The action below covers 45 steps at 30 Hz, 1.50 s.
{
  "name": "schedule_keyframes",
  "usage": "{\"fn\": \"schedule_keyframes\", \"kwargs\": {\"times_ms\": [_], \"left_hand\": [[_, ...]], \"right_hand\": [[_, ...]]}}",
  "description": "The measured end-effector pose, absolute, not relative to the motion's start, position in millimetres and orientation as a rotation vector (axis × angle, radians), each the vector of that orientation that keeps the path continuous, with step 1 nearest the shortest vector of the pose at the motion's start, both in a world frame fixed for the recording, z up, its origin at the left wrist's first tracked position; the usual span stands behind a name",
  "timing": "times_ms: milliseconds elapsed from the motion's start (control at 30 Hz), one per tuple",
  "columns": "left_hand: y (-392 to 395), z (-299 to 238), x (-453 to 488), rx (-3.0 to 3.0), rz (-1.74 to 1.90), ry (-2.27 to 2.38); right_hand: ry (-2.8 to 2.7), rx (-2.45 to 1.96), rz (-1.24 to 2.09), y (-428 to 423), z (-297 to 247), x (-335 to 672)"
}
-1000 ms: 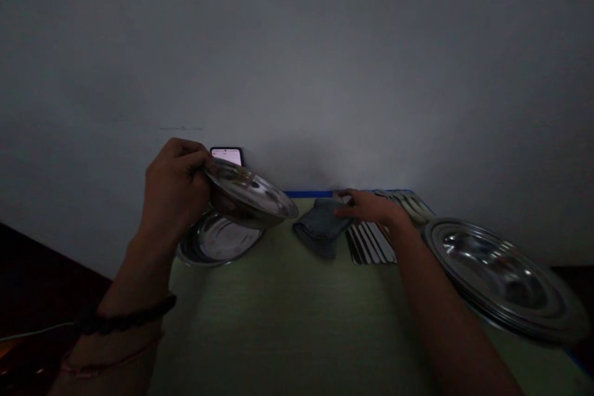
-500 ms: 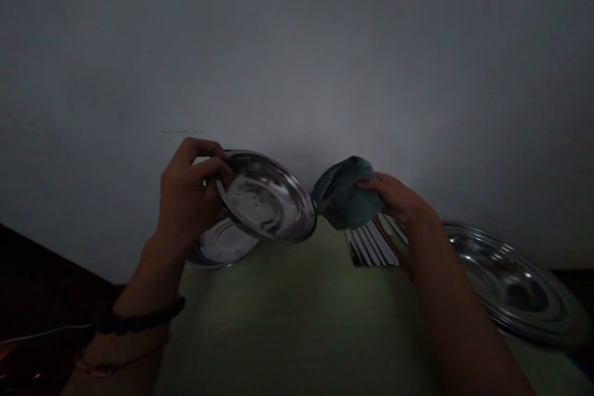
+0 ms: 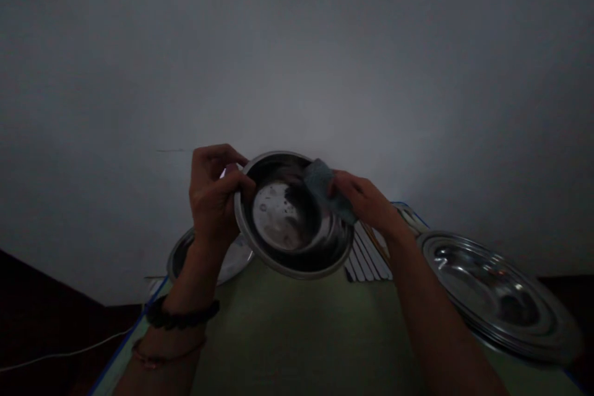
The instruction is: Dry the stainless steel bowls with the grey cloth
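My left hand (image 3: 214, 195) grips the left rim of a shiny steel bowl (image 3: 283, 223), held up above the table and tilted so its inside faces me. My right hand (image 3: 366, 201) is closed on a grey-blue cloth (image 3: 325, 189) and presses it against the bowl's upper right inner wall. A dark bead bracelet sits on my left wrist.
A second steel plate (image 3: 185, 253) lies on the pale green table (image 3: 301, 340) behind my left hand. A stack of large steel plates (image 3: 496, 291) sits at the right. A row of flat metal cutlery (image 3: 366, 257) lies behind the bowl. A white cable (image 3: 55, 356) trails at lower left.
The bowl has been turned to face me and brought toward the centre. My right hand lifted the cloth off the table and moved it left onto the bowl's inside.
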<state>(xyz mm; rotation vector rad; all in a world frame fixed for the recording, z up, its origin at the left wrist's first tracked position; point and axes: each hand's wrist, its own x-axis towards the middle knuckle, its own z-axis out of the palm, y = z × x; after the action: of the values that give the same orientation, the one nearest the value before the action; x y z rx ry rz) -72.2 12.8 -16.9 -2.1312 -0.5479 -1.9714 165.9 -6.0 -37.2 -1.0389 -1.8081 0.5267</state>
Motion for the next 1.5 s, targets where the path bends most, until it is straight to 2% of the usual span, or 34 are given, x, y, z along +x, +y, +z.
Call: {"fn": "schedule_keyframes", "kwargs": {"times_ms": [100,200,300,433,567,667,833,933,1100,1200,1333,1400,1500], "left_hand": [[20,-13,-55,-2.086,-2.095,-0.491],[27,-20,-39,-2.164,-2.105,-0.532],[32,-29,-27,-2.296,-2.324,-0.822],[29,-29,-22,-2.706,-2.687,-1.26],[24,-27,-34,-3.387,-2.322,-1.226],[24,-29,-48,-3.424,-2.256,-1.4],[27,-36,-59,-3.325,-2.492,-1.509],[25,-36,-56,-3.452,-2.369,-1.353],[4,-23,-47,-3.565,-1.933,-1.223],[-3,-18,-44,-3.548,-1.95,-1.188],[4,-19,-48,-3.47,-2.151,-1.22],[9,-19,-54,-3.419,-2.272,-1.266],[12,-17,-63,-3.281,-2.403,-1.43]], "right_hand": [[-1.449,-1.164,0.683,-6,-36,178],[-1.569,-1.369,0.736,0,-41,190],[-1.704,-1.549,0.485,7,-44,195],[-1.599,-1.659,0.126,11,-45,191],[-1.557,-1.659,0.022,11,-47,180],[-1.654,-1.581,0.084,9,-45,175],[-1.757,-1.318,0.659,3,-44,179],[-1.797,-1.302,0.828,6,-53,183],[-1.846,-1.47,0.631,12,-59,181],[-1.776,-1.6,0.412,10,-55,175],[-1.726,-1.631,0.137,6,-49,169],[-1.75,-1.583,0.163,4,-48,167],[-1.864,-1.408,0.445,1,-46,168]]}}
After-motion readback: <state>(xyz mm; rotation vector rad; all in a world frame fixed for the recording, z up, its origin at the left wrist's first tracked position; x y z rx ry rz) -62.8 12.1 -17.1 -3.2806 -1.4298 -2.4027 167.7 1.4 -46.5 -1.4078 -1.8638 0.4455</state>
